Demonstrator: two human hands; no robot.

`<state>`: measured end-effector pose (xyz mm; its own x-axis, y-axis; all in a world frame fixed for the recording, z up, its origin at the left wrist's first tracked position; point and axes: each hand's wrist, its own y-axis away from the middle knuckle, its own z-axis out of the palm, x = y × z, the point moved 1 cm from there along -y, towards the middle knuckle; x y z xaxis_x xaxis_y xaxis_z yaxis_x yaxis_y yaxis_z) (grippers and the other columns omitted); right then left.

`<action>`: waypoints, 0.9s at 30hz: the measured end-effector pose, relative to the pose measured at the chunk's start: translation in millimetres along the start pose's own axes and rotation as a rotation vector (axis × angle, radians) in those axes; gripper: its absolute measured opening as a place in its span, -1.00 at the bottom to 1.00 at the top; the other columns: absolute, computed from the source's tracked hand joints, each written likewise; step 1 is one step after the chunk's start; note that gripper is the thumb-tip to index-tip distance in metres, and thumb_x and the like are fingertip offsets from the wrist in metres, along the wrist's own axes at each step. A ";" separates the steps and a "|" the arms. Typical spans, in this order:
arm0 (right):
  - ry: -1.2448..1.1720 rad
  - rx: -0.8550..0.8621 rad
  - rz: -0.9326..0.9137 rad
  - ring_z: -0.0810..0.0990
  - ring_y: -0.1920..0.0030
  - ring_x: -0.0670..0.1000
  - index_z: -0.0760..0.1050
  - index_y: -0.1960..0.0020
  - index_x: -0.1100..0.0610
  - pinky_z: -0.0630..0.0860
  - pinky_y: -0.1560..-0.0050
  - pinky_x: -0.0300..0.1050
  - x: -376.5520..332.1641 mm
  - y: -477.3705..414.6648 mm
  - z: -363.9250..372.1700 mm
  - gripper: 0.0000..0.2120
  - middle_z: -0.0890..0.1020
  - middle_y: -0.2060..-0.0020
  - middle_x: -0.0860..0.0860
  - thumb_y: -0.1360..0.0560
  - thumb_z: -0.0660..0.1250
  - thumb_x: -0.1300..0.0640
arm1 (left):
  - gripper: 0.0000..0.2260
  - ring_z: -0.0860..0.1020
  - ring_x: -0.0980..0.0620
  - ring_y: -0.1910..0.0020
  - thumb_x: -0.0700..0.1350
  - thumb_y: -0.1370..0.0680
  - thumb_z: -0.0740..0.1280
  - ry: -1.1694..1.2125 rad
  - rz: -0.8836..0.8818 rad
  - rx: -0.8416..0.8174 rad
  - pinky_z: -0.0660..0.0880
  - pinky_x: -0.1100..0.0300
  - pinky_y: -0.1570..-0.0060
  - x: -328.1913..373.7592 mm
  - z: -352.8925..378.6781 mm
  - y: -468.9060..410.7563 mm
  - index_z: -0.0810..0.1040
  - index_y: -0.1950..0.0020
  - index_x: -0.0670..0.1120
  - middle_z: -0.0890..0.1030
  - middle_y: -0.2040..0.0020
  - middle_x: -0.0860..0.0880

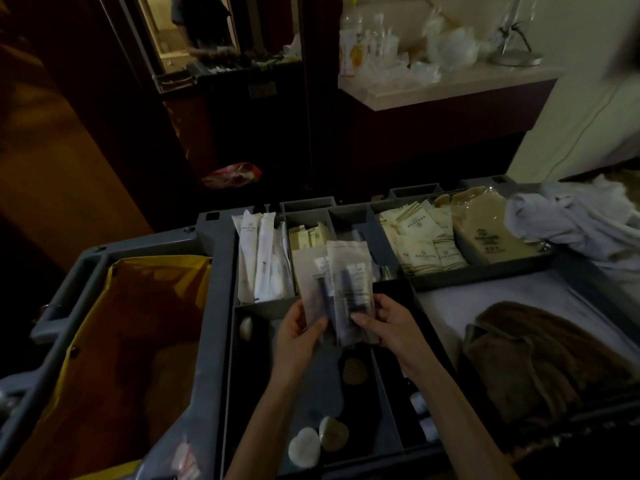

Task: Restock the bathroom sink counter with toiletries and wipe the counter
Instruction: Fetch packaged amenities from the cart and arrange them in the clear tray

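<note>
Holding a small fan of toiletry packets upright at frame centre, you pinch their lower edges from both sides: left hand with its thumb clamped over the front of the left packet, right hand with its thumb clamped on the right one, fingers behind. Fanned with faces toward you, they are probably being counted or sorted before you carry them off. They hover above the cart tray, in no compartment. Behind them sit long white sleeves and cream sachets; round soaps lie at lower centre. Left, a yellow bag; right, a brown towel and a white cloth. The pale counter at upper right is well apart and crowded with bottles and wrappers, and the cart stands between.
</note>
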<state>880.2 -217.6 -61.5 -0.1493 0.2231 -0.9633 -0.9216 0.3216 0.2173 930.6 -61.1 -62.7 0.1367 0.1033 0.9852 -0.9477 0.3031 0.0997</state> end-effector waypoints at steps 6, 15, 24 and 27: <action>0.054 0.058 -0.087 0.68 0.04 0.05 0.53 -0.14 0.18 0.63 0.09 -0.11 -1.2 50.6 13.0 -0.70 0.70 0.05 0.09 -0.42 0.45 0.28 | -0.73 0.63 -0.02 -0.08 -0.31 -0.52 0.33 0.030 0.024 -0.060 0.58 0.09 -0.05 15.4 -14.9 48.9 0.55 -0.17 -0.05 0.68 -0.06 -0.05; -0.041 0.298 -0.232 0.64 -0.08 0.01 0.57 -0.15 0.04 0.57 -0.11 -0.03 -4.9 168.2 27.1 -0.78 0.68 -0.05 0.02 -0.50 0.37 0.16 | -0.80 0.61 0.09 -0.12 -0.03 -0.51 0.28 0.142 0.060 -0.144 0.54 0.06 -0.14 41.2 -22.1 136.6 0.64 -0.05 0.16 0.67 -0.08 0.08; -0.203 0.545 -0.315 0.61 -0.14 -0.10 0.49 -0.23 -0.10 0.57 -0.04 -0.17 17.4 323.7 12.8 -0.63 0.65 -0.12 -0.12 -0.43 0.33 0.05 | -0.75 0.59 0.06 -0.16 -0.01 -0.53 0.24 0.144 -0.032 -0.492 0.55 0.16 -0.06 24.5 20.5 244.1 0.62 -0.13 0.00 0.66 -0.12 0.04; -0.233 0.718 -0.337 0.62 -0.09 -0.12 0.51 -0.12 -0.21 0.55 -0.07 -0.12 25.7 367.5 2.7 -0.73 0.65 -0.07 -0.18 -0.45 0.30 0.00 | -0.76 0.60 -0.04 -0.15 -0.08 -0.60 0.20 0.151 -0.054 -0.628 0.57 0.08 -0.03 20.6 41.5 276.1 0.62 -0.14 -0.06 0.65 -0.12 -0.06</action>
<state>538.6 -91.2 -5.9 0.2447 0.1694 -0.9547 -0.4388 0.8974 0.0468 659.8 -14.6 -9.1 0.2618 0.1902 0.9462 -0.5954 0.8034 0.0032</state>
